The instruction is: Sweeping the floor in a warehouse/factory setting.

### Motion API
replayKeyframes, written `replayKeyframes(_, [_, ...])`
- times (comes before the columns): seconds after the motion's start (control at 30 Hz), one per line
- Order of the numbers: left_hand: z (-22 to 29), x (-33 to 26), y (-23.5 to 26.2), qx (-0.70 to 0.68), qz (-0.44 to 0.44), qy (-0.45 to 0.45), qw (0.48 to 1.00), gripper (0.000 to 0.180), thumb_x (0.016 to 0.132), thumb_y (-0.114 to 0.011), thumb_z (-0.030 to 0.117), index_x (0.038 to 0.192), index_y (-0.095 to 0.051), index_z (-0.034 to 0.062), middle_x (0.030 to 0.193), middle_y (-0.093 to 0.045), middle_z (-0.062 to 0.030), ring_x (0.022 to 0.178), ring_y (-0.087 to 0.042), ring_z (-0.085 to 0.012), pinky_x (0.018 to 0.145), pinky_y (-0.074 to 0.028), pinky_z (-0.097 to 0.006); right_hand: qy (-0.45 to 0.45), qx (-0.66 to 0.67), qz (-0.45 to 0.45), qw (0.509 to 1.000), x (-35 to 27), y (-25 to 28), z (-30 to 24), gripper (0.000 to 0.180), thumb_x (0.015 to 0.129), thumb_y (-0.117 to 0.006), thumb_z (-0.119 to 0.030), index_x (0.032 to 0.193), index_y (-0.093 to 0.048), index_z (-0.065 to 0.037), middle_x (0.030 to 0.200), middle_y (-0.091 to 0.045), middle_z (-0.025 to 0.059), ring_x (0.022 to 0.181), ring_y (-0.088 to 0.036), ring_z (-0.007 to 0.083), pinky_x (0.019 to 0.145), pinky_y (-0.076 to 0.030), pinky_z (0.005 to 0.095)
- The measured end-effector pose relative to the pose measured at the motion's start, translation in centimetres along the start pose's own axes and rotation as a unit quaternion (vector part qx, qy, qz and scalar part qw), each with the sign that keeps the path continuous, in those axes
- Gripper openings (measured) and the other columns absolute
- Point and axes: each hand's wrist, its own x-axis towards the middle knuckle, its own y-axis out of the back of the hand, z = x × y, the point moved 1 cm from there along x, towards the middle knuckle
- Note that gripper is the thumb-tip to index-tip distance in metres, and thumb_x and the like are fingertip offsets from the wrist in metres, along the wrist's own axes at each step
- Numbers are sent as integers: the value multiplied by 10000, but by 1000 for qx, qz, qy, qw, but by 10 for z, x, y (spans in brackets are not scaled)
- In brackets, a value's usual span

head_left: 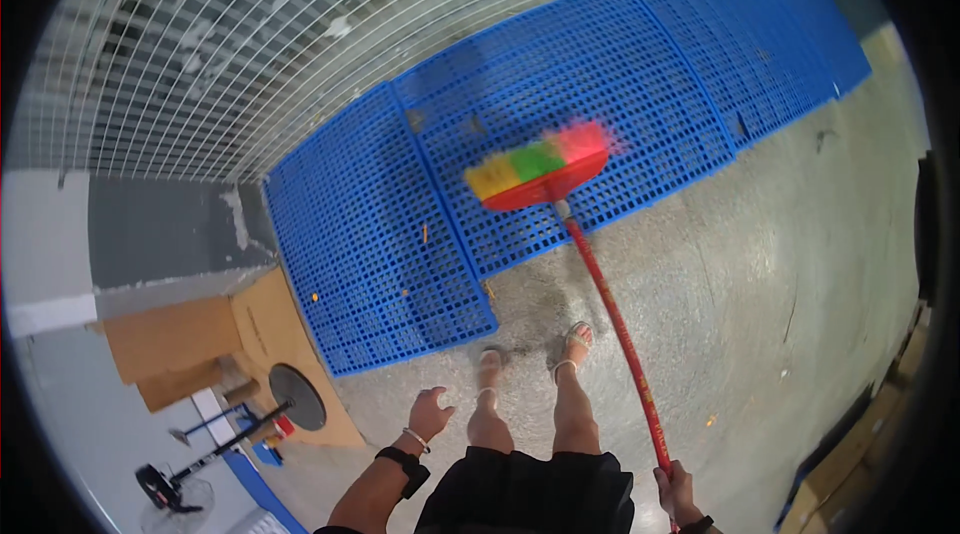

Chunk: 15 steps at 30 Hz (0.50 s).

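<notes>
Well, the wire-mesh panel (290, 64) is the biggest thing here, rising far ahead of both hands, and the blue plastic pallets (350, 224) lie in a row along its foot, butted edge to edge, likely to make one raised deck. Flattened cardboard (262, 324) spreads out beyond the left hand (430, 416), perhaps as a mat under the round base of the pedestal fan standing there.

The broom (613, 306) stretches out from the right hand (678, 494), which closes round the red handle near its butt; gripping so far back presumably gives the head reach over the pallets while the feet stay on the concrete. The left hand hangs free, fingers loosely bent, holding nothing.

The broom's long axis runs forward from the right hand, slanting leftward, so its head sits ahead of the gap between the hands. Its yellow, green and pink bristles (538, 162) point away toward the mesh; whether they touch the deck, I can't tell.
</notes>
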Motion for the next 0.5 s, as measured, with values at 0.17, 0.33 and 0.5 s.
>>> replayKeyframes(0.17, [-65,-18,-1,-48,35,86,995,430,581,-631,233,952,-503,56,814,-514,-153,729,-509,-257,663,-419,-342,63,-97,-33,993,36,-44,-43,279,722,-510,-301,719,-436,-32,562,-497,208,577,-497,385,496,-389,434])
replayKeyframes(0.33, [-137,-30,8,-102,7,133,986,399,588,-614,218,936,-513,53,846,-520,-174,802,-492,-292,697,-408,-352,106,-198,-3,975,73,-108,-99,288,740,-489,-308,760,-423,-29,601,-516,203,614,-506,381,514,-401,436])
replayKeyframes(0.5, [-236,-43,32,-151,32,59,986,378,567,-630,192,905,-520,64,783,-530,-145,735,-502,-278,659,-412,-345,-13,-270,9,963,-28,-156,-30,285,735,-490,-297,752,-414,-23,629,-523,203,611,-505,383,531,-397,451])
